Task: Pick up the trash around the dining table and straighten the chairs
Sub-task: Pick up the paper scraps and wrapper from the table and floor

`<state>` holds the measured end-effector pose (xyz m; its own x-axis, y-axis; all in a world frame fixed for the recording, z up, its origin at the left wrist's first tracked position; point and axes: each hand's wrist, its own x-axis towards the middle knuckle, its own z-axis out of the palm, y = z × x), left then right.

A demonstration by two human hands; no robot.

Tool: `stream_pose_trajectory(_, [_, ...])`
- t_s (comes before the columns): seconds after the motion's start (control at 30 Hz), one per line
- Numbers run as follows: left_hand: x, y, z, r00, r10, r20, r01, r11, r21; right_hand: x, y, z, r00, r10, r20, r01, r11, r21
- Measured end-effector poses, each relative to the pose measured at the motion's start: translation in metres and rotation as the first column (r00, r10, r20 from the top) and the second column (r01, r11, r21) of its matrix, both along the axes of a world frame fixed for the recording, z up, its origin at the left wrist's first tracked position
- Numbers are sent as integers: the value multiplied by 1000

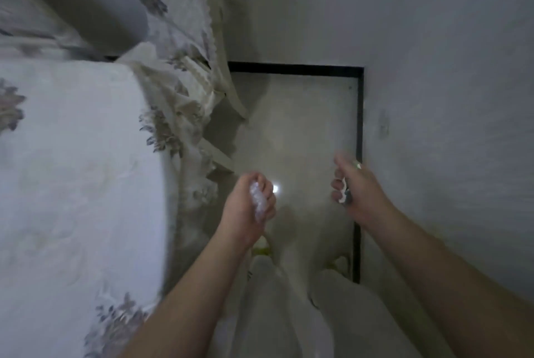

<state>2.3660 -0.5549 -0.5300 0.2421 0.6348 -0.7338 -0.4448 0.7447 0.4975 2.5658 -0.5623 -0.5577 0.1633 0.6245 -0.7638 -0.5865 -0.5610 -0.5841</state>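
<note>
The left hand [248,201] is closed around a crumpled wad of clear, crinkly plastic wrap [258,198], held out over the pale glossy floor [294,132]. The right hand [358,190] is curled into a fist on a small scrap of white and dark material [345,194]; the blur makes it hard to say just what that is, possibly paper or a wrapper. Left of the left hand hangs the white floral tablecloth [72,169] over the dining table, and beyond it the cream curved leg of a chair [231,91] shows past the cloth's edge. This looks like the trash-gathering step, with both hands full. The next move calls for dropping these pieces in a bin, none of which is in view, before any chair can be gripped and squared to the table.
</note>
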Motion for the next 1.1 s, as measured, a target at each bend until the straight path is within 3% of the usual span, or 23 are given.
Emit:
stream_pose_trajectory(0.23, [-42,-10,75,984,166,68,-171,982,75,-17,-2,74,973,39,-226,-40,999,1])
stream_pose_trajectory(0.6, [-86,-11,127,971,187,145,-212,960,181,-31,0,137,968,18,-252,-16,1000,12])
stream_pose_trajectory(0.9, [-140,-8,137,959,266,98,-279,946,164,-74,25,170,956,137,-261,-126,990,56])
stream_pose_trajectory(1.1, [-179,-12,150,949,309,71,-315,902,294,-118,39,186,931,243,-274,-218,969,119])
